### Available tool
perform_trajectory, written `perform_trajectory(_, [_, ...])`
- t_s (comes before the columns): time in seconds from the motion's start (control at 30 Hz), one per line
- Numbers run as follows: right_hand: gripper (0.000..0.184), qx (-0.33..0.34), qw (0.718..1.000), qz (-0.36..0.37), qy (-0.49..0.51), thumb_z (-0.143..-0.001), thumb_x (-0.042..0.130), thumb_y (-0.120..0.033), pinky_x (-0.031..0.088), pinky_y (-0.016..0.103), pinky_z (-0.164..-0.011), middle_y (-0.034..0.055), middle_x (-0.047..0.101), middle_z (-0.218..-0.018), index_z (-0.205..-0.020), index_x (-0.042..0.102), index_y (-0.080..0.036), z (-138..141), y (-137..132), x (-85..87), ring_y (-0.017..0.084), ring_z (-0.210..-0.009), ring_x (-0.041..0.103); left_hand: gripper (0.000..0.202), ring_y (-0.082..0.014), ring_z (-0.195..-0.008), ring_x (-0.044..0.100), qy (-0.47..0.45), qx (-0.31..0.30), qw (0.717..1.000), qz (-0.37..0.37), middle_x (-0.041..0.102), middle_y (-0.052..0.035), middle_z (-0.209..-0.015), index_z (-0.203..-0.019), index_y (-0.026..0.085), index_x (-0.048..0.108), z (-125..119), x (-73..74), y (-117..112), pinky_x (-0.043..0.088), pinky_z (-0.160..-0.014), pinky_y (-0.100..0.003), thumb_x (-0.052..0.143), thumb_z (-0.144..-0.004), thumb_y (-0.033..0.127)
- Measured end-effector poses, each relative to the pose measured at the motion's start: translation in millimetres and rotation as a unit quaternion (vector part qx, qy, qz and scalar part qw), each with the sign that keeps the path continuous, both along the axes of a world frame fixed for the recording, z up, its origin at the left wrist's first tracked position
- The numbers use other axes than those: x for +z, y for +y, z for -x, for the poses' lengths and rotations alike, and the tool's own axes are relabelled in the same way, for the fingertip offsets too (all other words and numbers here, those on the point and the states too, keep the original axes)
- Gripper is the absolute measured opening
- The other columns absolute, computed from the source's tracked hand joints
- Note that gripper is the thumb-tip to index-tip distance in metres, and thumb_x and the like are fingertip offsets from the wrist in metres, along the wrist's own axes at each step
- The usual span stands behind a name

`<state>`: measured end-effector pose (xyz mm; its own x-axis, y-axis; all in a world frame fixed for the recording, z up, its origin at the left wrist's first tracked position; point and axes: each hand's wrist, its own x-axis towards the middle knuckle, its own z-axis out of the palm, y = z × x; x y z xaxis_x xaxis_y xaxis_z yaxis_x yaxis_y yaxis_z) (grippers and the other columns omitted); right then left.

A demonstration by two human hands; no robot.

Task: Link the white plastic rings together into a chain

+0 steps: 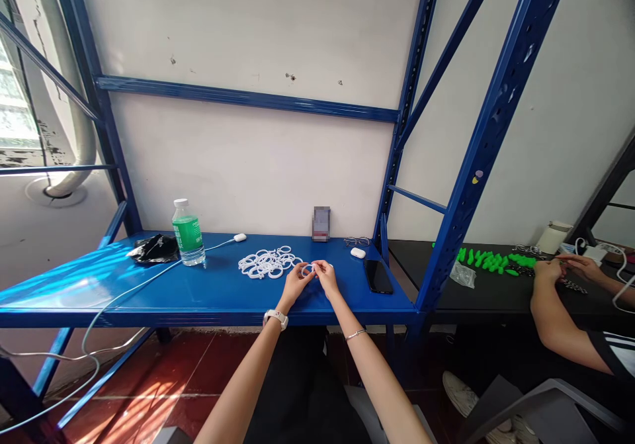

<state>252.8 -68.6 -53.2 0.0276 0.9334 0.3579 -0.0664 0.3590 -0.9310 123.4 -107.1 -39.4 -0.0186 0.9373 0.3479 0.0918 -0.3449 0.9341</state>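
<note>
Both hands meet over the blue tabletop (218, 298), near its front edge. Between them is a white ring (307, 270), gripped by the fingertips from both sides. My left hand (296, 285), with a white watch on the wrist, closes on the ring's left part. On its right side, my right hand (326, 278) pinches it with bent fingers; a thin bracelet circles that wrist. Just beyond my left hand lies a loose pile of white rings (265, 263). Finer detail of the held ring is too small to make out.
Left of the pile stand a green-labelled bottle (188, 232), a black plastic bag (155, 249) and a white cable (143, 282). A phone (378, 276), earbud case (358, 253) and glasses (357, 241) lie right. A co-worker's hands (550, 270) work beside green pieces (491, 261).
</note>
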Motion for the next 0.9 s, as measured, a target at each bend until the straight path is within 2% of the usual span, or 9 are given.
perform_trajectory(0.17, [0.035,0.0,1.0,0.003,0.007,-0.068,0.068,-0.054,0.047,0.029,-0.06,0.0042,0.07,-0.077,-0.08,0.066,-0.022,0,1,-0.5,0.022,-0.072,0.063,0.062,-0.0161,-0.065,0.063,0.005,-0.003,1.0,0.001,0.066,-0.0016,-0.075,-0.105,0.015,0.063,-1,2.3,-2,0.047,-0.06,-0.026,0.074,-0.065,0.06])
perform_trajectory(0.43, [0.038,0.0,0.999,0.003,0.032,-0.068,0.07,-0.057,0.047,0.03,-0.059,0.004,0.07,-0.072,-0.079,0.067,-0.021,0,1,0.3,0.021,-0.068,0.063,0.063,-0.0186,-0.069,0.066,-0.007,-0.013,1.0,0.014,0.072,-0.0084,-0.086,-0.103,0.013,0.068,-2,3.1,-1,0.052,-0.066,-0.03,0.069,-0.068,0.066])
perform_trajectory(0.7, [0.035,0.022,0.999,0.004,0.047,-0.069,0.07,-0.052,0.046,0.029,-0.06,0.0012,0.067,-0.066,-0.082,0.069,-0.02,1,-4,6.4,0.018,-0.063,0.06,0.06,-0.0168,-0.06,0.06,-0.001,-0.007,1.0,-0.003,0.065,-0.0036,-0.066,-0.09,0.013,0.071,-1,4.3,0,0.047,-0.062,-0.027,0.059,-0.075,0.07])
perform_trajectory(0.9, [0.031,0.053,0.997,0.016,0.054,-0.071,0.066,-0.047,0.042,0.027,-0.059,0.0004,0.067,-0.07,-0.087,0.072,-0.021,0,-7,10.3,0.016,-0.063,0.058,0.06,-0.0151,-0.056,0.053,-0.011,-0.008,1.0,0.003,0.058,-0.001,-0.059,-0.071,0.016,0.065,-2,6.1,-1,0.043,-0.059,-0.027,0.054,-0.076,0.075])
